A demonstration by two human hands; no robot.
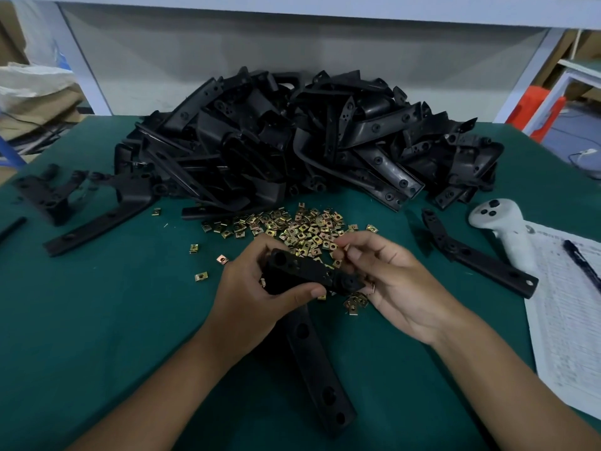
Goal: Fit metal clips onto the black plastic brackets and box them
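Green worktop (97, 320) under a white shelf (325, 8); left hand (257, 294) grips a bracket (312, 353), right hand (390, 281) fingers pinch a clip (346, 246).

The printed sheet (567, 323) carries text too blurred to read.

On my table (97, 320): bracket pile (302, 138) at 12 o'clock; clips (292, 227) just before it; loose brackets (81, 206) at 10 o'clock; one bracket (478, 252), controller (500, 229), pen (582, 262) on paper (569, 336) at 2 to 3 o'clock. Bracket (312, 353) in my left hand (257, 288), centre; right hand (390, 275) beside it.
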